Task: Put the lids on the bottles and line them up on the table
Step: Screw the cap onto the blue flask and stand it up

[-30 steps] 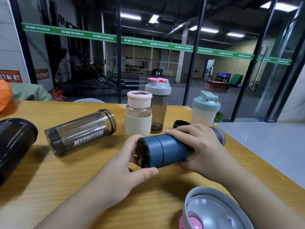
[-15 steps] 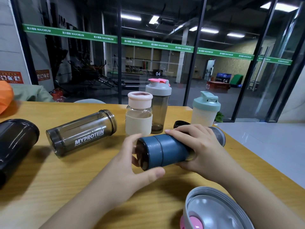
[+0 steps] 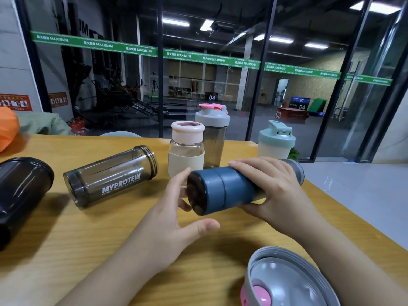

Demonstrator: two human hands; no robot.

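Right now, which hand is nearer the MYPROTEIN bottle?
Left. The left hand sits just right of the MYPROTEIN bottle; the right hand is farther right, gripping the blue bottle.

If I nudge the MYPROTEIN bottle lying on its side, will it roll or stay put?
The MYPROTEIN bottle will probably roll: it lies on its round side on the smooth wooden table. It looks empty and lidless, so likely light and easily shoved. Its clear plastic wall seems stiff.

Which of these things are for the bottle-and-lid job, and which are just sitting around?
For the job:
blue bottle
MYPROTEIN bottle
grey lid
pink-capped bottle
grey shaker
mint shaker
black bottle

Just lying about:
orange thing
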